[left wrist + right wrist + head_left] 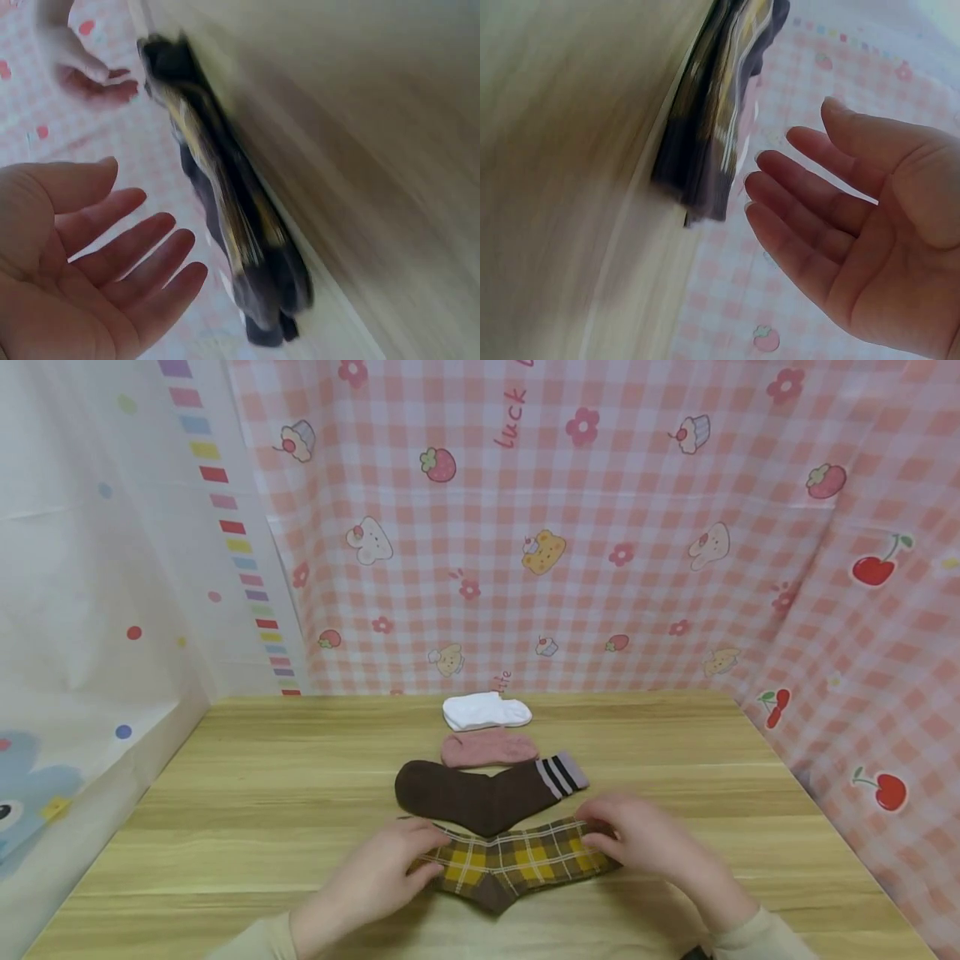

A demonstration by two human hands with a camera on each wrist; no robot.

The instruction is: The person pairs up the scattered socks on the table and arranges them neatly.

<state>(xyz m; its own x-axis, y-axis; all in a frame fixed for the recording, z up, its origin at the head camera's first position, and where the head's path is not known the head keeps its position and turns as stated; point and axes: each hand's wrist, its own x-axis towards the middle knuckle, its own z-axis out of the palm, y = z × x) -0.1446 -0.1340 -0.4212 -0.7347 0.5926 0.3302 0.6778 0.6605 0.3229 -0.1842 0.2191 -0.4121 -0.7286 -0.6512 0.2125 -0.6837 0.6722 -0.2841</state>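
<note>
A yellow-and-brown plaid sock [532,857] lies flat across the wooden table at the front of a column of socks. Over its left end is my left hand [382,870], and over its right end my right hand [651,842]. Both wrist views show relaxed, spread fingers with a gap to the sock: the left hand [97,255] and the right hand [870,232] hold nothing. Just behind the plaid sock lies a dark brown sock [457,793] with a striped lilac cuff. Farther back come a pink sock [489,749] and a white sock [480,712].
The wooden tabletop [285,760] extends to both sides of the socks. A pink checked curtain [495,502] hangs behind and along the right side, and a white patterned sheet [97,560] hangs at the left. A small black object [697,953] shows by the right sleeve.
</note>
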